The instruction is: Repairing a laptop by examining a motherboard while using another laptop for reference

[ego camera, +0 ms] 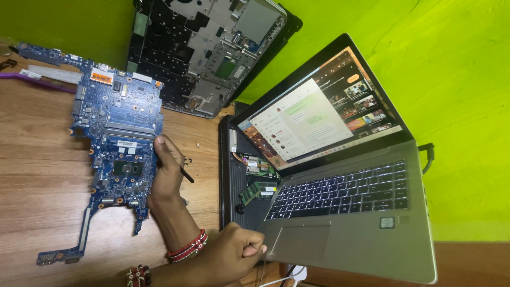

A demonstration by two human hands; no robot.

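My left grip [169, 172] closed on a thin black tool [186, 174] at the blue motherboard's [118, 127] right edge on the counter [37, 159], while my right grip [234, 254], curled shut, touched the silver laptop's [350, 212] front corner right of that board.

A blue circuit board [114, 138] lies on a wooden tabletop [37, 159]. At its three o'clock edge, one hand [169, 172] holds a thin black tool [186, 174]. The other hand [234, 252], at six o'clock, is a closed fist touching an open silver laptop [350, 207] with its screen lit.
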